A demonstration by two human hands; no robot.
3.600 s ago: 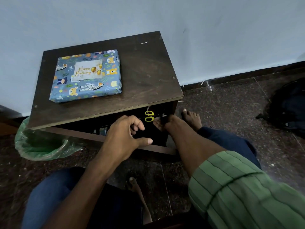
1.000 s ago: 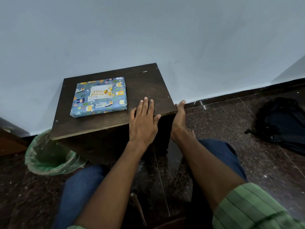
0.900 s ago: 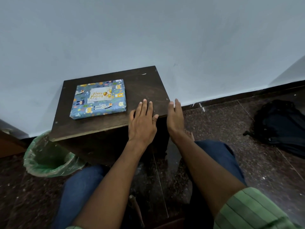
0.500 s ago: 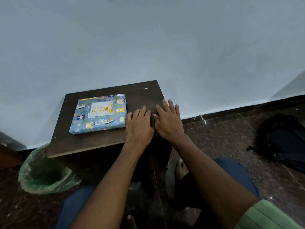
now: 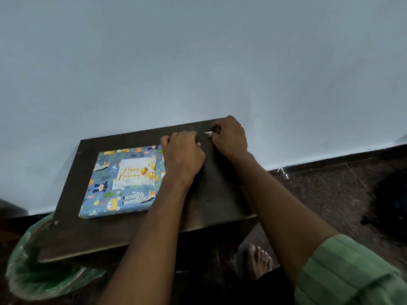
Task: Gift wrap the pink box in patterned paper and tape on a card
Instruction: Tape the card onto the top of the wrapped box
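While both hands work at the far right part of the tabletop (image 5: pixel 211 194), the wrapped box (image 5: pixel 123 183) lies flat on the tabletop's left half, nearer the far edge than the near one. Blue patterned paper covers the box all round, and a pale card (image 5: pixel 135 171) reading "Happy Birthday" with gold balloons sits on its top face. The left hand (image 5: pixel 184 159) rests knuckles-up just beside the box's right edge and covers its far right corner; its fingers are curled under, and whether they hold anything cannot be told. The right hand (image 5: pixel 229 137) is near the far right corner of the tabletop, fingers curled, pinching a small pale sliver (image 5: pixel 207 133) that runs between the two hands; what it is cannot be made out.

Below the near left corner of the tabletop stands a bin (image 5: pixel 44 276) lined with a green bag; what lies inside is hidden by the tabletop edge and the bag's folds. A bare foot (image 5: pixel 258 263) shows on the dark stone floor (image 5: pixel 319 194) under the near right corner. A green striped sleeve (image 5: pixel 345 276) covers the right upper arm. At the right edge of view a dark bag (image 5: pixel 389 208) lies on the floor, well apart from the tabletop. A pale blue wall (image 5: pixel 198 62) stands behind.
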